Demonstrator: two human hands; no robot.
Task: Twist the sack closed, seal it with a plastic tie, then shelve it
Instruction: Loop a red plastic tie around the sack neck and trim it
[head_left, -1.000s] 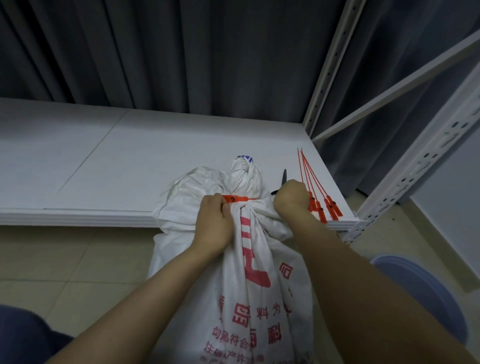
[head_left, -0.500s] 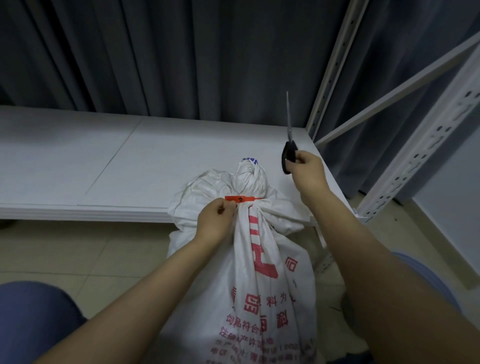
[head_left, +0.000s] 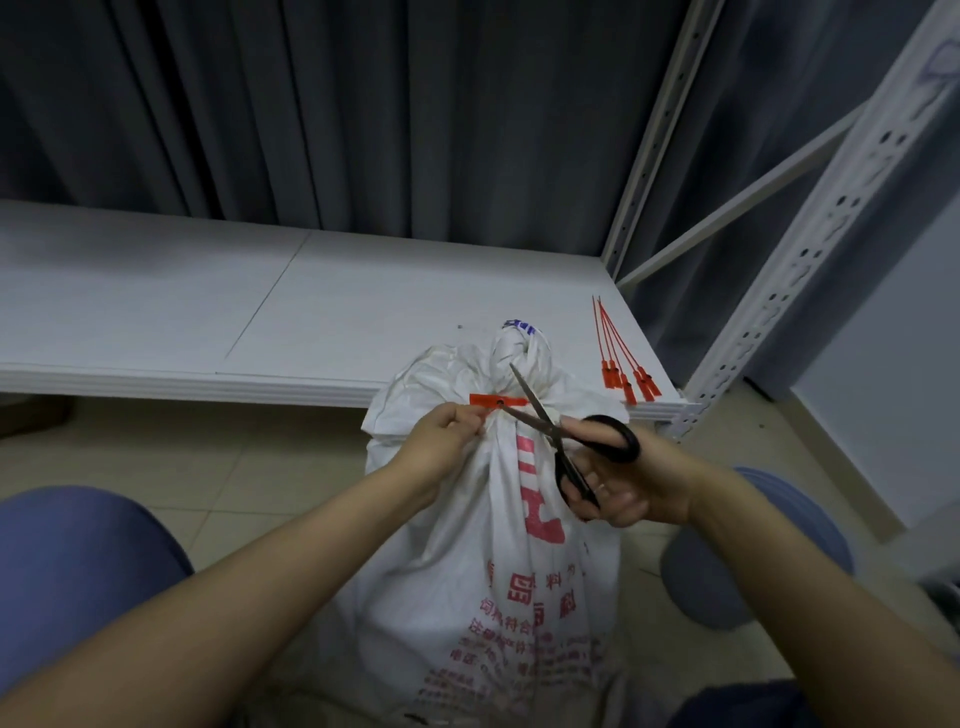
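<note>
A white woven sack (head_left: 467, 561) with red print stands on the floor between my knees, its neck twisted and cinched by an orange plastic tie (head_left: 496, 401). My left hand (head_left: 441, 441) pinches the tie's left end beside the neck. My right hand (head_left: 618, 478) grips black-handled scissors (head_left: 566, 441). Their blades are spread apart and point up-left across the neck, right at the tie. The low white shelf (head_left: 208, 312) lies just behind the sack.
Several spare orange ties (head_left: 623, 364) lie on the shelf's right front corner. White perforated rack posts (head_left: 810, 249) rise at the right, and a grey curtain hangs behind. My blue-clad knees (head_left: 78, 561) flank the sack on the tiled floor.
My right hand picked the scissors up off the shelf, raised them, then brought them down with blades spread to the tie. My left hand shifted from gripping the neck to pinching the tie's end.
</note>
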